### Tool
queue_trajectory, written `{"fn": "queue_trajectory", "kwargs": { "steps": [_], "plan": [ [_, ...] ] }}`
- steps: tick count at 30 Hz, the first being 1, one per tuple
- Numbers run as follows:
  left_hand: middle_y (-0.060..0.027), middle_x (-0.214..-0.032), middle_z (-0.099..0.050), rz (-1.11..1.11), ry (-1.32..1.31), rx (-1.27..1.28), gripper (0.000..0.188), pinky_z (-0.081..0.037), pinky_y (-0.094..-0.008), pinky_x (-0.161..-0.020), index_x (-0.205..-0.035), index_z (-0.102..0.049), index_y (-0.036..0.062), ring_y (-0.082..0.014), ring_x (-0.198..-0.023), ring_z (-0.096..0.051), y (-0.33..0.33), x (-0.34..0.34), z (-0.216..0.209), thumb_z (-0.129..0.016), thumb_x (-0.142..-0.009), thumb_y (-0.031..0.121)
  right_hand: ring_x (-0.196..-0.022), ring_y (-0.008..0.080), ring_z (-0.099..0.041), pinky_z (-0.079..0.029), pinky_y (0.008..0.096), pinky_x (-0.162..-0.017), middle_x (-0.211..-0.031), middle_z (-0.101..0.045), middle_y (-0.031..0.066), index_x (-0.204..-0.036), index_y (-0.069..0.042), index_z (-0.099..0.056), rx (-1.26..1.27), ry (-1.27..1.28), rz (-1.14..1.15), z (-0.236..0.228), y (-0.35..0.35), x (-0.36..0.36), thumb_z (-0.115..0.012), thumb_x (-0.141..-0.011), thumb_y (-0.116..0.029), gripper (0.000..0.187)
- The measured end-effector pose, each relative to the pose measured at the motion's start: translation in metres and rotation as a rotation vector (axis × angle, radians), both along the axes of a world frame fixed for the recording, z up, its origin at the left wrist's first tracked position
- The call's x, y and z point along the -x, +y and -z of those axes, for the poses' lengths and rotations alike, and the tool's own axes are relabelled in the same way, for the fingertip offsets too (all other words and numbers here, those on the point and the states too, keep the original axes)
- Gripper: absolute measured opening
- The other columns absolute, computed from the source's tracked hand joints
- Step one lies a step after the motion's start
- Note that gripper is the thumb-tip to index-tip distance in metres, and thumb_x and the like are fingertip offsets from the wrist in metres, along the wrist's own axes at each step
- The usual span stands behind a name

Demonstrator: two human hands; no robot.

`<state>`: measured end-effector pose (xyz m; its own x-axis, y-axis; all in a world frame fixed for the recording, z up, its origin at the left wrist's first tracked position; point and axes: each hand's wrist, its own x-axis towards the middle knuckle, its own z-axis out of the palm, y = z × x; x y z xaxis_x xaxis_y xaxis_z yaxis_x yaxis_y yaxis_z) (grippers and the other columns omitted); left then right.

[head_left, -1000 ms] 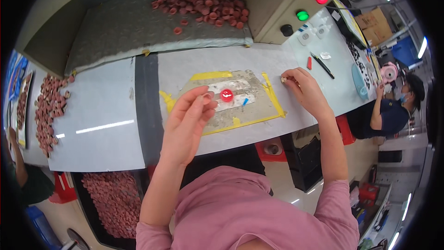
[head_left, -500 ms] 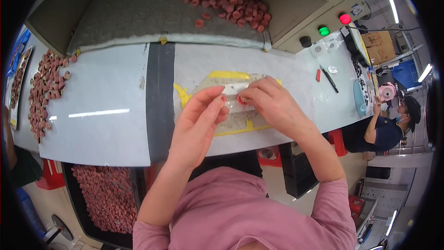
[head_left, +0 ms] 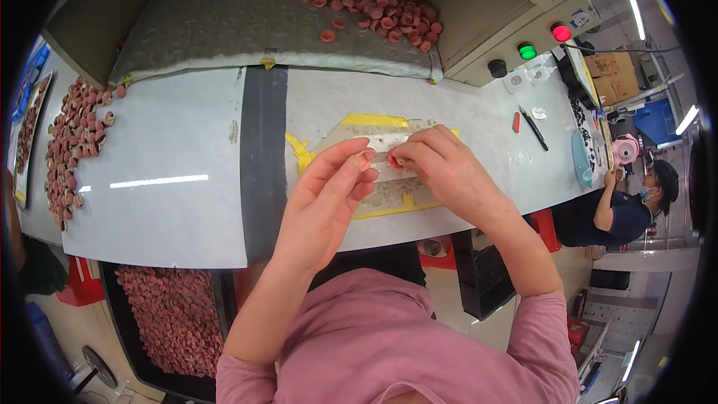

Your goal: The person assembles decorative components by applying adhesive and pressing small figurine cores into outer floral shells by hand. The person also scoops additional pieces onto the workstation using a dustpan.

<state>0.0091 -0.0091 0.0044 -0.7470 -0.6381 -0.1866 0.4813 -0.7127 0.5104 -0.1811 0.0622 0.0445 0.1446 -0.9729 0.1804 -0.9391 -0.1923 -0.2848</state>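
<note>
Over the middle of the worktable, my left hand is closed, pinching a small pink cup-shaped piece between thumb and fingers. Close to its right, my right hand is closed on a small red round piece, partly covered by the fingertips. A gap separates the two pieces. Below both hands lies a worn pale plate fixed with yellow tape. A whitish strip on it is partly hidden by my fingers.
Many pink cups lie inside the machine opening ahead. Finished-looking round pieces are heaped at left. A black crate of pink cups stands below. A black pen and red stick lie at right. A co-worker sits beyond.
The pink cup in my left hand is now turned so that more of it shows. Both hands stay near each other over the plate, and the whole view has shifted slightly.
</note>
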Motion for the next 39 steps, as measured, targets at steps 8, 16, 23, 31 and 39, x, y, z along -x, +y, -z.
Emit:
{"fn": "queue_trajectory", "kwargs": {
  "steps": [8,16,23,31,39],
  "plan": [
    [-0.0047,-0.109,-0.056,0.014,0.025,-0.001,0.031,-0.045,-0.023,-0.083,-0.125,-0.048,0.0041,-0.0089,-0.093,-0.054,-0.001,-0.004,0.003,-0.049,-0.096,0.016,-0.088,0.028,-0.053,-0.046,0.0357,-0.076,-0.091,-0.055,0.0092,-0.095,-0.004,-0.057,0.071,0.019,0.033,0.006,0.0,-0.009,-0.06,-0.078,-0.003,0.018],
    [-0.0053,-0.112,-0.056,0.029,0.108,-0.007,0.031,-0.045,-0.023,-0.084,-0.124,-0.048,0.0039,-0.0096,-0.095,-0.055,-0.001,-0.012,0.009,-0.048,-0.096,0.018,-0.085,0.0236,-0.057,-0.047,0.0313,-0.075,-0.094,-0.057,0.01,-0.097,-0.002,-0.06,-0.049,-0.358,0.19,0.007,0.003,-0.01,-0.059,-0.083,-0.003,0.014],
    [-0.0043,-0.108,-0.057,0.048,0.063,-0.023,0.028,-0.045,-0.0238,-0.084,-0.121,-0.049,0.0055,-0.0101,-0.096,-0.055,-0.001,-0.011,0.001,-0.051,-0.095,0.016,-0.083,0.0183,-0.059,-0.046,0.0268,-0.076,-0.096,-0.057,0.0088,-0.102,-0.001,-0.059,0.03,-0.732,0.314,0.0,0.007,-0.024,-0.056,-0.087,-0.003,0.016],
    [-0.0037,-0.108,-0.058,0.019,0.036,0.01,0.024,-0.044,-0.0251,-0.087,-0.115,-0.053,0.0057,-0.011,-0.097,-0.055,0.002,-0.006,0.006,-0.056,-0.093,0.014,-0.085,0.0195,-0.057,-0.048,0.027,-0.073,-0.098,-0.057,0.0085,-0.103,-0.003,-0.059,0.128,-0.498,0.066,-0.019,-0.006,-0.051,-0.06,-0.082,0.002,0.021],
    [-0.0077,-0.109,-0.057,-0.443,-0.216,0.75,0.018,-0.046,-0.0244,-0.085,-0.105,-0.06,-0.0001,-0.0127,-0.098,-0.057,0.016,0.001,0.012,-0.061,-0.087,0.001,-0.09,0.0184,-0.057,-0.047,0.0277,-0.075,-0.099,-0.057,0.008,-0.103,-0.003,-0.059,0.045,-0.878,0.258,-0.002,0.004,-0.061,-0.06,-0.084,0.001,0.02]
  ]
}}
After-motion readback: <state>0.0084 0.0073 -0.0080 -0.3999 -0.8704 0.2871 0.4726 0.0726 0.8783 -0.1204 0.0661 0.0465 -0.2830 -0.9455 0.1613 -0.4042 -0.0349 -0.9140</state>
